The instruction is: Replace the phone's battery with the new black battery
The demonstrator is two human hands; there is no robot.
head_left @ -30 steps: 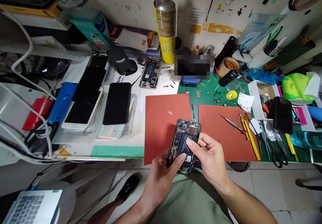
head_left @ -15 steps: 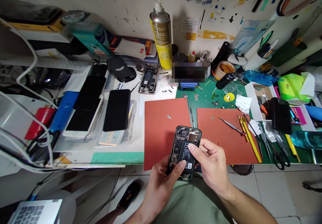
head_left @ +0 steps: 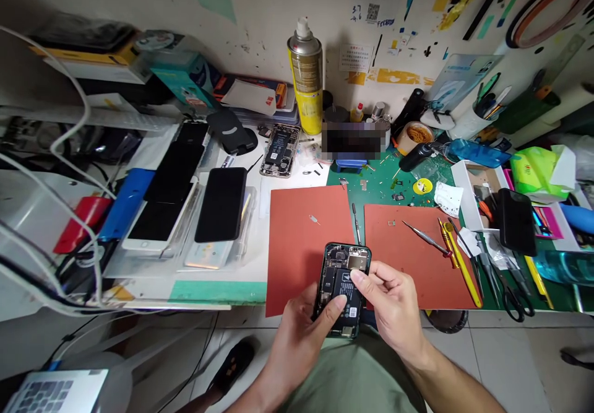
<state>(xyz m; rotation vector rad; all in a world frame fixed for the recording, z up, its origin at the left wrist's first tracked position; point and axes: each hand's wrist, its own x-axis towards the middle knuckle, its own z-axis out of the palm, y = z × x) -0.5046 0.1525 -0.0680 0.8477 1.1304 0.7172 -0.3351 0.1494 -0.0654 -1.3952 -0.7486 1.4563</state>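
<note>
Head view: at five o'clock, my left hand and right hand grasp the opened phone by its edges, thumbs over the battery. I should support its sides evenly and press only lightly there.

We get uneven light: white tabletop bright, upper left corner of the view dim and murky. Source sits out of frame; the spray can throws a soft shadow on the wall to its right. Slight glint on the can's metal shoulder. Opened phone reasonably sharp, but we can't read its smallest print. Wide-angle stretch towards the edges, laptop soft in its corner. We flag one pixelated block mid-desk.
</note>
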